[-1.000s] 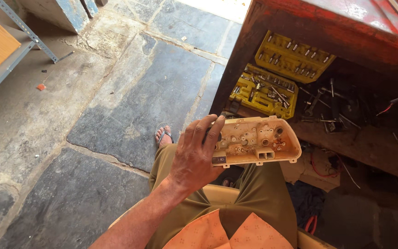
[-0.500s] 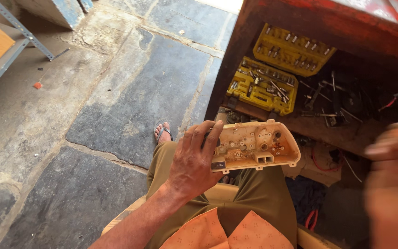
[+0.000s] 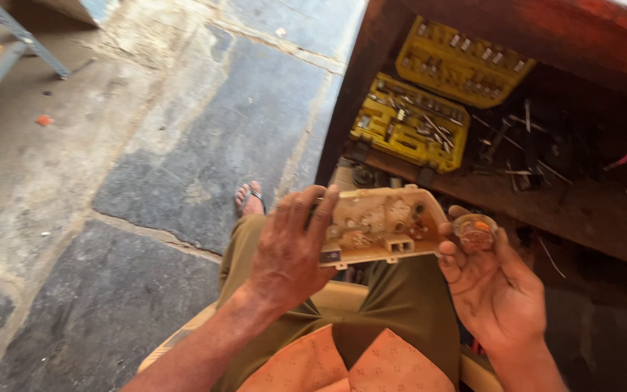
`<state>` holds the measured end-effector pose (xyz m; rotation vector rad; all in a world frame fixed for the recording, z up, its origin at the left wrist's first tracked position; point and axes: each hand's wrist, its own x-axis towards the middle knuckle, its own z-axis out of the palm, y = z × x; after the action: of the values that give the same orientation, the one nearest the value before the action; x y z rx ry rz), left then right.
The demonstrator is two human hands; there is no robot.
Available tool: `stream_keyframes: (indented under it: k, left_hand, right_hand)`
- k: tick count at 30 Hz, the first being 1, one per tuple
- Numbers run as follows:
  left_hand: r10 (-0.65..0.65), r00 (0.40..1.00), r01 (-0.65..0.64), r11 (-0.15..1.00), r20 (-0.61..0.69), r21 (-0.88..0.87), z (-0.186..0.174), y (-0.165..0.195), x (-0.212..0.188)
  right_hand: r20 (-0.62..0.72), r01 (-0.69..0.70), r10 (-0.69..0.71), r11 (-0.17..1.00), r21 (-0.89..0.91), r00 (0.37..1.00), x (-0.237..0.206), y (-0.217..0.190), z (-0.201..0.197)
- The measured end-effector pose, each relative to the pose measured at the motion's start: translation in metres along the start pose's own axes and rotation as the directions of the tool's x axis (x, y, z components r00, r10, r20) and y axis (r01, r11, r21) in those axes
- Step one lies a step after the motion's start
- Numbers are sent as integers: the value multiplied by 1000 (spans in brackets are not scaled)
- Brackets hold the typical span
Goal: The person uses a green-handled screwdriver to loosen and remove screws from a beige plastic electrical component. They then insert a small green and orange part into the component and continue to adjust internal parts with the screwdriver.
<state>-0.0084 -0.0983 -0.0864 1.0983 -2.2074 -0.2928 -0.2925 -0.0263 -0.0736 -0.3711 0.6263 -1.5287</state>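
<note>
My left hand (image 3: 292, 250) grips the left end of a cream plastic panel (image 3: 386, 221) with round sockets and fittings on its back, held level over my lap. My right hand (image 3: 491, 279) is palm up at the panel's right end, with a small round clear part with an orange centre (image 3: 475, 230) held at its fingertips. I sit with olive trousers (image 3: 400, 297) under the panel.
An open yellow socket set case (image 3: 429, 101) with several tools stands on a dark red-brown workbench shelf (image 3: 582, 210) ahead, beside scattered loose tools. My sandalled foot (image 3: 250, 199) rests on the stone slab floor (image 3: 183, 145). A metal frame leg (image 3: 19, 36) is at top left.
My right hand has come into view from the right and now holds the small round part beside the panel. The left hand keeps its hold on the panel.
</note>
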Motion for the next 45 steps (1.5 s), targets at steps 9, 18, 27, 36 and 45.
stream_keyframes:
  k: [9, 18, 27, 36, 45]
  left_hand:
    - [-55, 996, 55, 999, 69, 3, 14, 3, 3]
    - [-58, 997, 58, 998, 49, -11, 18, 6, 2]
    - [-49, 998, 51, 998, 46, -38, 14, 6, 1]
    - [-28, 998, 31, 999, 60, -39, 13, 6, 1]
    - [4, 998, -4, 1000, 57, -1, 18, 12, -4]
  right_hand:
    - [-42, 7, -6, 1000, 25, 999, 4, 0, -23]
    - [-117, 45, -47, 999, -15, 992, 5, -3, -22]
    - [-178, 29, -54, 989, -143, 983, 4, -1, -19]
    - [-66, 96, -111, 974, -206, 992, 6, 0, -27]
    - [79, 280, -339, 600, -749, 937, 6, 16, -10]
